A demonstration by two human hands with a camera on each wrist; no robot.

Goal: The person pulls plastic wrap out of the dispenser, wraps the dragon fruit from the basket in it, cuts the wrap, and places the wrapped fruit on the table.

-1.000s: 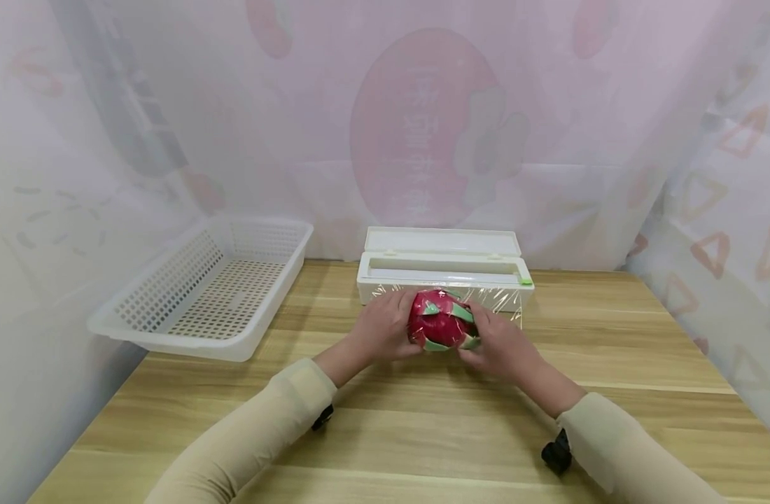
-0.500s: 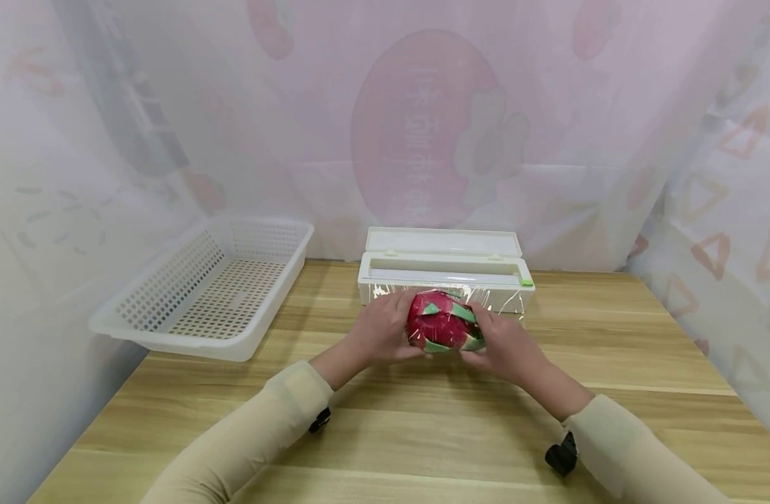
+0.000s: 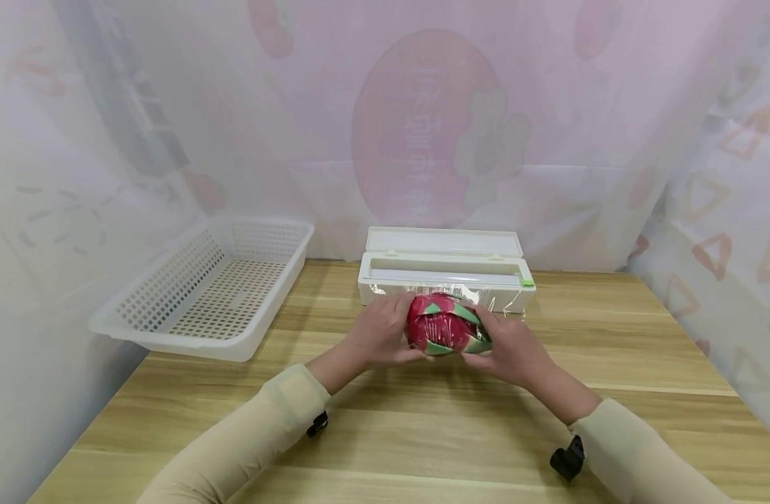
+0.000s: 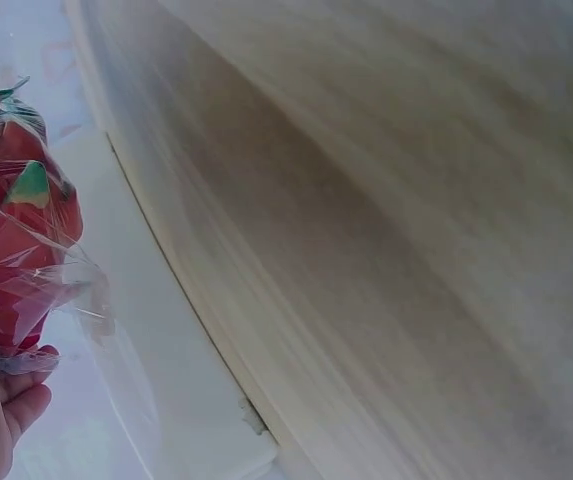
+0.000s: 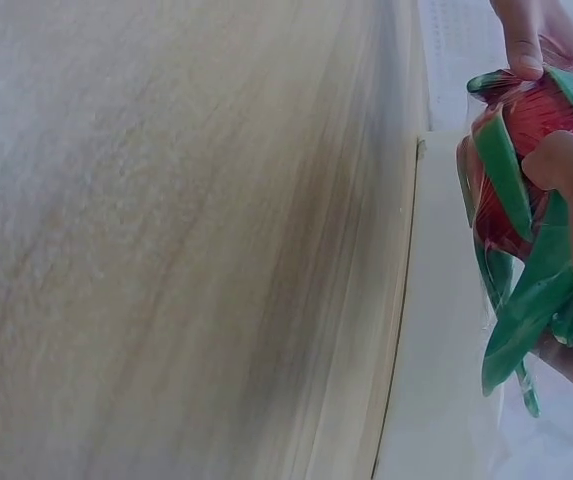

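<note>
A red dragon fruit (image 3: 444,325) with green scales, covered in clear cling film, is held between both hands in front of a white cling film dispenser (image 3: 448,273). My left hand (image 3: 383,330) grips the fruit's left end, and my right hand (image 3: 509,348) grips the right end. Film runs from the dispenser's front towards the fruit. In the left wrist view, loose film (image 4: 71,290) hangs off the dragon fruit (image 4: 26,220). The right wrist view shows long green scales (image 5: 531,290) under the film, with the right thumb pressing on the fruit. Some fingers are hidden behind it.
At the left stands a white perforated plastic basket (image 3: 253,329). The dispenser's lid (image 3: 444,241) is raised at the back, and a small green piece (image 3: 527,283) sits at its right end. A patterned curtain hangs behind the wooden table (image 3: 423,434).
Both hands keep their grip on the dragon fruit. The fruit has turned slightly and shows more of its green right end. My right hand and forearm have shifted a little right and towards me.
</note>
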